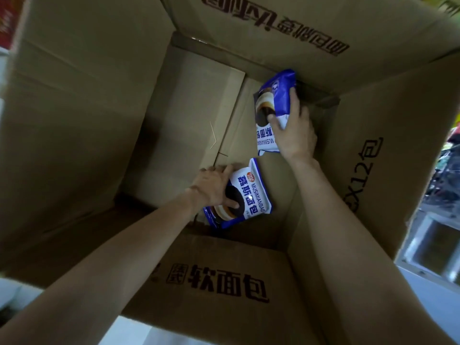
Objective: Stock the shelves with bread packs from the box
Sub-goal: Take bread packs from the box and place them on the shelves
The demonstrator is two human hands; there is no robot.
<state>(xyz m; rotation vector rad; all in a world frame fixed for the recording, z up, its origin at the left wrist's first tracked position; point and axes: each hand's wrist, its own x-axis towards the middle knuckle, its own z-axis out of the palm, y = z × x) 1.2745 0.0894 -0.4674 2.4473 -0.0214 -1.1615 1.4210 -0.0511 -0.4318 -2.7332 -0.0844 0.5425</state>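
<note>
I look straight down into a deep brown cardboard box [74,125] with its flaps open. Two blue and white bread packs are at the bottom. My left hand [214,188] grips the nearer bread pack [251,195], with fingers over its printed dark bun picture. My right hand [293,130] holds the farther bread pack [273,100], which leans against the box's far right wall. Both forearms reach down into the box.
The box floor [199,115] is bare cardboard with a seam. The near flap [224,290] and the far flap [273,26] carry dark printed characters. A white shelf edge [428,250] shows outside at the lower right.
</note>
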